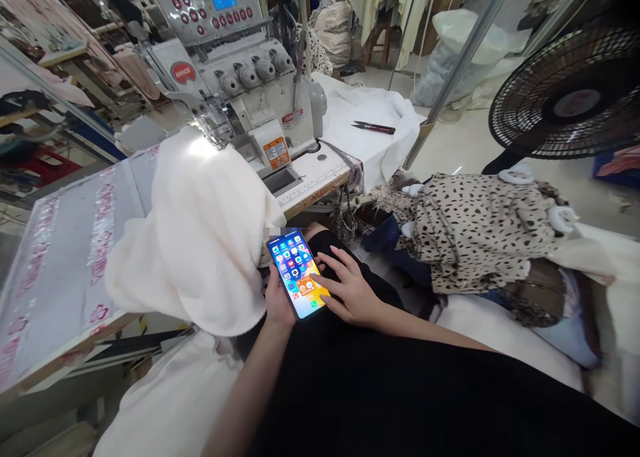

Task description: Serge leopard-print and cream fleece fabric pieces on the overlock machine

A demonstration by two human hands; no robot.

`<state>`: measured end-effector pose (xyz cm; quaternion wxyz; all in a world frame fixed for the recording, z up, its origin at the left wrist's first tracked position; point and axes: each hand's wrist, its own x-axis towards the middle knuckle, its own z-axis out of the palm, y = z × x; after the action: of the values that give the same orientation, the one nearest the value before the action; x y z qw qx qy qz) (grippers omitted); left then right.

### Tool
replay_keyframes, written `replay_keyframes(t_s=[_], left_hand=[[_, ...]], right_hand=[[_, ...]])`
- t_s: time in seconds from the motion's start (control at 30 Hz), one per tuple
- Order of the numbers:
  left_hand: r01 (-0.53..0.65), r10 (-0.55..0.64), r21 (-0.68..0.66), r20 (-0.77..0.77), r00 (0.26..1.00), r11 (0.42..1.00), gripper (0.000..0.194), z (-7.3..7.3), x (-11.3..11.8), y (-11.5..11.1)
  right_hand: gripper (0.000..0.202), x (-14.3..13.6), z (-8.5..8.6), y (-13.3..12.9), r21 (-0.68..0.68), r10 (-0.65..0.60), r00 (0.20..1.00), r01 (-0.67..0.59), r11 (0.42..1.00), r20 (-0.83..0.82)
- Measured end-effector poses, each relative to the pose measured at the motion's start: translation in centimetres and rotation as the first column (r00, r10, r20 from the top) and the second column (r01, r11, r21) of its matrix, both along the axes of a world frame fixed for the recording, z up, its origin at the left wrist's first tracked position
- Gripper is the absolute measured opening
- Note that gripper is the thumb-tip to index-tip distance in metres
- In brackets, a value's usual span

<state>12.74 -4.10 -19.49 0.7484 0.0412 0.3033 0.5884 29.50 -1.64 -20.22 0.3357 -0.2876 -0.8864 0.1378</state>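
Note:
A smartphone with a lit screen full of app icons rests in my left hand, whose fingers wrap round its left edge and back. Over the lower right of the screen is my right hand, fingers spread, fingertips at or just above the glass; contact cannot be made out. The phone is held above my lap. Just left of it, a cream fleece cloth hangs from under the needle area of an industrial sewing machine, whose lamp shines on the cloth.
Dark thread snips lie on white fabric right of the machine. A black fan stands at the right, above a heap of spotted fabric. The patterned table extends left, its edge passing close before my hands.

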Motion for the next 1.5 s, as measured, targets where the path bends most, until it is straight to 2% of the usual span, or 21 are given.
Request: replay_keyframes(t_s=[0.13, 0.4, 1.03, 1.5], left_hand=[[-0.011, 0.011, 0.002, -0.004, 1.000, 1.000, 0.062, -0.2, 0.0, 0.0], [0.024, -0.023, 0.057, -0.019, 1.000, 0.998, 0.063, -0.1, -0.2, -0.2], [-0.001, 0.002, 0.022, -0.051, 0.999, 1.000, 0.063, 0.1, 0.0, -0.2], [0.023, -0.019, 0.042, -0.088, 0.996, 0.999, 0.063, 0.1, 0.0, -0.3]], right_hand=[[0.036, -0.2, 0.1, -0.2, 0.017, 0.059, 0.998, -0.059, 0.998, -0.009], [0.036, 1.0, -0.4, 0.1, -0.018, -0.030, 0.998, 0.029, 0.999, -0.059], [0.034, 1.4, -0.8, 0.0, -0.022, -0.047, 0.996, 0.045, 0.999, -0.074], [0.033, 1.4, -0.7, 0.0, -0.019, -0.036, 0.997, 0.035, 0.999, -0.063]])
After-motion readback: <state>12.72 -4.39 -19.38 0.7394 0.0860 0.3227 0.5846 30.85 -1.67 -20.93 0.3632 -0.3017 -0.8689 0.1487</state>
